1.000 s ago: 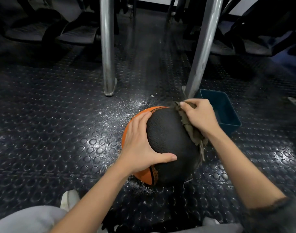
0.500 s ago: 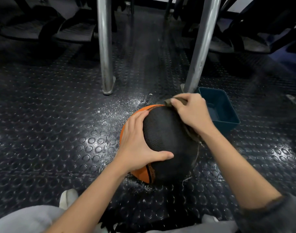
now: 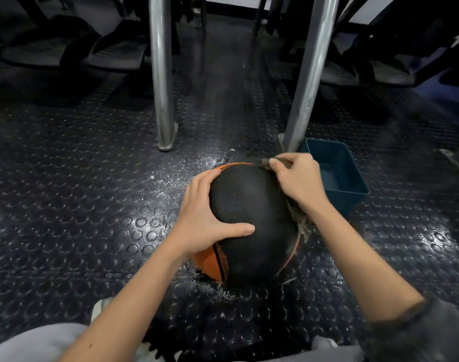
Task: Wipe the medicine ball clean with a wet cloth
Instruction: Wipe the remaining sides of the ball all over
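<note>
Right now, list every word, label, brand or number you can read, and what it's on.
No readable text in this view.
medicine ball: black and orange panels, no print showing.
cloth: no tag showing.
blue tub: no label showing.
metal posts: bare.

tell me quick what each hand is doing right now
Left hand: open, fingers spread on the medicine ball.
Right hand: closed, fingers gripping the cloth against the ball.

A gym: studded rubber floor, steel legs, medicine ball.
</note>
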Demonstrator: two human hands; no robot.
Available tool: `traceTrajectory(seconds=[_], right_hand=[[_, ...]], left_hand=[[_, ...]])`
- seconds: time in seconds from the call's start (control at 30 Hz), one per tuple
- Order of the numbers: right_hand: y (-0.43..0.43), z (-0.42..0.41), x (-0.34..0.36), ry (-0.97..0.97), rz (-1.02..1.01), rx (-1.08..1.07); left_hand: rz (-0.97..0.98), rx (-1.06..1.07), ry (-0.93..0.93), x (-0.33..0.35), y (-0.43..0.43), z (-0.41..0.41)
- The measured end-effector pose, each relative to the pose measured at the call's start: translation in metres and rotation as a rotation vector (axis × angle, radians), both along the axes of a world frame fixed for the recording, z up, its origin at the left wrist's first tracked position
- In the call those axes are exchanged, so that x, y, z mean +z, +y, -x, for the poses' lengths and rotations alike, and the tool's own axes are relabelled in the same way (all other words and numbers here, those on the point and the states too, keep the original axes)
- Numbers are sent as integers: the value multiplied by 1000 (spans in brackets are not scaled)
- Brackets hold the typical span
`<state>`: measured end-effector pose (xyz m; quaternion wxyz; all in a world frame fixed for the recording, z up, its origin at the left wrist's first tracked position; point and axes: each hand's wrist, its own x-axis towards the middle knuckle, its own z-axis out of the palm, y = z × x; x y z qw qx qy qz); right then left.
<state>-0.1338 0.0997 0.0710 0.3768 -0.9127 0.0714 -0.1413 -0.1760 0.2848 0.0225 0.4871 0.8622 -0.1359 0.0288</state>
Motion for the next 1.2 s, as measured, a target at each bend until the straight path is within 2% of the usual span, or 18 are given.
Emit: traceTrajectory(seconds=[0.13, 0.37, 0.5, 0.6, 0.67, 0.73, 0.8, 0.87, 0.93, 1.03, 1.13, 1.2], right_hand=[[30, -3, 10, -124, 83, 172], [-26, -3, -28, 48, -184, -82], [7, 14, -22, -118, -155, -121], [40, 45, -21, -344, 1, 44], [44, 49, -23, -397, 75, 130], [28, 34, -30, -370, 34, 48], [7, 22, -38, -255, -92, -84], [-4, 20, -45, -162, -206, -159], [2, 24, -45, -166, -243, -194], [32, 40, -38, -305, -160, -140], [57, 62, -41, -484, 30, 54], [51, 62, -46, -539, 81, 146]], left_hand=[[49, 22, 8, -3, 4, -10], [174, 66, 96, -6, 8, -33], [218, 118, 111, -12, 14, -40], [252, 136, 145, -11, 20, -45], [258, 118, 176, -9, 27, -50], [256, 82, 219, -9, 33, -52], [248, 79, 229, -9, 32, -52], [234, 104, 194, -10, 27, -52], [222, 136, 149, -11, 23, -50], [246, 159, 163, -14, 25, -51], [278, 177, 181, -14, 28, -53], [277, 166, 193, -14, 30, -54]])
